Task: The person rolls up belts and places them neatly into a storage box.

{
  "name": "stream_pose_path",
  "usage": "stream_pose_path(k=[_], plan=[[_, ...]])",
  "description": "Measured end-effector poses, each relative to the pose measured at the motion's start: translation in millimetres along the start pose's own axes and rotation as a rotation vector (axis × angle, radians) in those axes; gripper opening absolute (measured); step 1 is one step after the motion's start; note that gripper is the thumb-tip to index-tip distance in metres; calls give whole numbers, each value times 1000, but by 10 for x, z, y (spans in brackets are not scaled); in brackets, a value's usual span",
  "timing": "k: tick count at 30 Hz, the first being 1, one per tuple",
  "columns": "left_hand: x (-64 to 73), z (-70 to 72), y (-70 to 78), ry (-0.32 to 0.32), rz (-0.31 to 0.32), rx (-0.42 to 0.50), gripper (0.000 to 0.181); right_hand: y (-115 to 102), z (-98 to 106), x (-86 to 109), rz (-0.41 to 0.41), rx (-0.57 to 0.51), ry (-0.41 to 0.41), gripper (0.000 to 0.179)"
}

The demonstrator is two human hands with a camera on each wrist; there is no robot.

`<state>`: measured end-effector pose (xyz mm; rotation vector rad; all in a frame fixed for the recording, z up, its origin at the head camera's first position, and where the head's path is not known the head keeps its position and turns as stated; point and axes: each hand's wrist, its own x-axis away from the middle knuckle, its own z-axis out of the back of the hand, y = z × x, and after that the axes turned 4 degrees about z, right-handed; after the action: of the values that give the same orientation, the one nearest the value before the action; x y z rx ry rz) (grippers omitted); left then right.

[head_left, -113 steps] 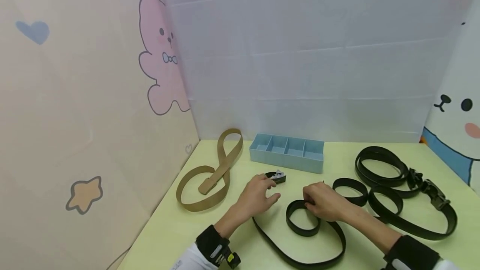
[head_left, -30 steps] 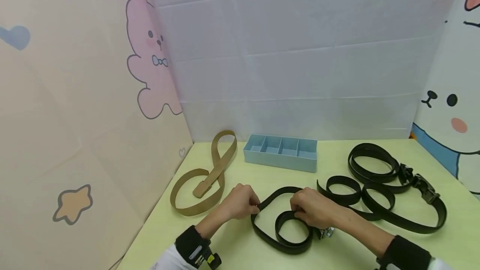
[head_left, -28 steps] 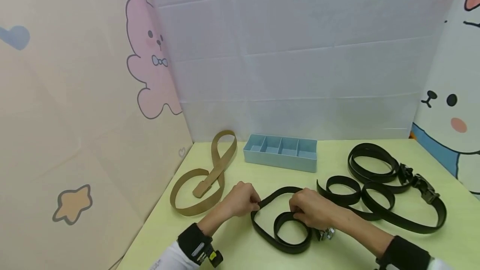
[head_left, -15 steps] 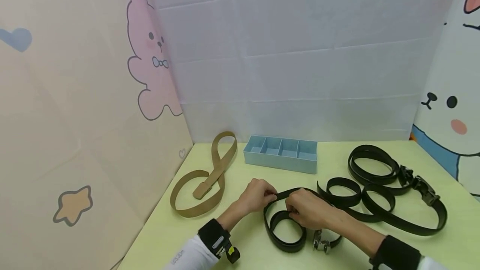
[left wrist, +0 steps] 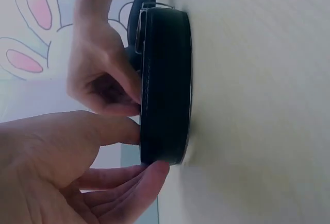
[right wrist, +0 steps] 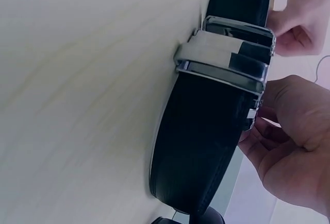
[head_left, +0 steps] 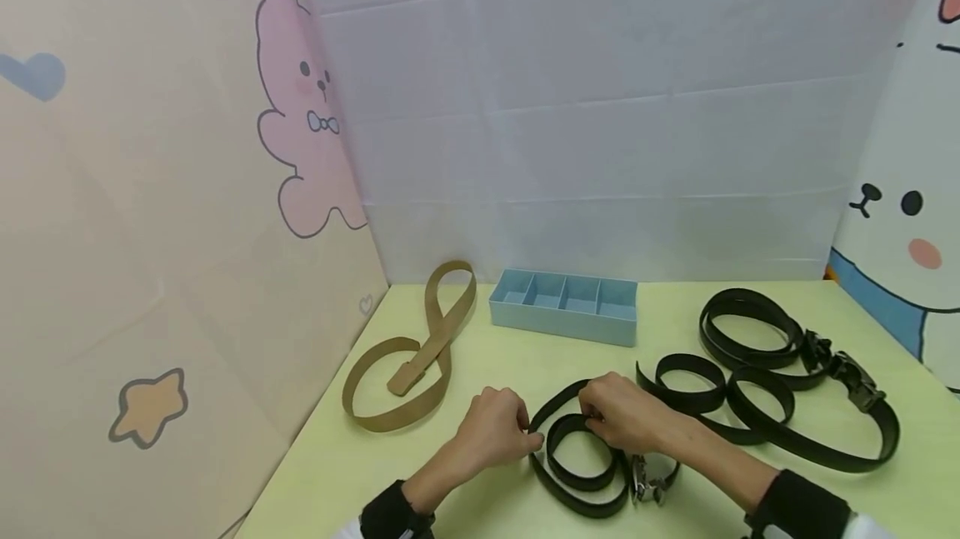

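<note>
A black belt (head_left: 588, 510) stands on its edge in a loose coil at the front middle of the table. Its silver buckle (head_left: 647, 482) lies at the coil's right side and shows large in the right wrist view. My left hand (head_left: 497, 431) pinches the outer loop at its left side; in the left wrist view thumb and fingers lie against the strap (left wrist: 167, 85). With curled fingers my right hand (head_left: 628, 412) holds the far right part of the inner coil, and it hides part of the belt there.
Behind the hands stands a blue tray (head_left: 562, 324) with several compartments. A tan belt (head_left: 442, 337) lies looped at the left. Looped black webbing (head_left: 832, 461) with a dark buckle (head_left: 858, 385) lies at the right, its nearer coil (head_left: 686, 399) close to my right forearm.
The long loose strap has been drawn into a smaller coil, and the buckle has come round to its near right side. Lately my left hand has moved left and nearer along the outer loop.
</note>
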<state>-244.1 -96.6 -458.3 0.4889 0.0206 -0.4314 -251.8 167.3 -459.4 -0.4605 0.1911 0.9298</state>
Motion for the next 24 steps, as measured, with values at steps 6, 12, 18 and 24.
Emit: stream_pose_path(k=[6, 12, 18, 24], plan=[[-30, 68, -81, -14, -10, 5, 16, 49, 5, 30, 48, -16, 14, 27], [-199, 153, -273, -15, -40, 18, 9, -41, 42, 5, 41, -54, -45, 24], [-440, 13, -279, -13, -82, 55, 9, -4, -117, -110, 124, -88, -19, 23], [-555, -128, -221, -5, -70, 151, 9, 7, -185, -214, 115, -33, 52, 28]])
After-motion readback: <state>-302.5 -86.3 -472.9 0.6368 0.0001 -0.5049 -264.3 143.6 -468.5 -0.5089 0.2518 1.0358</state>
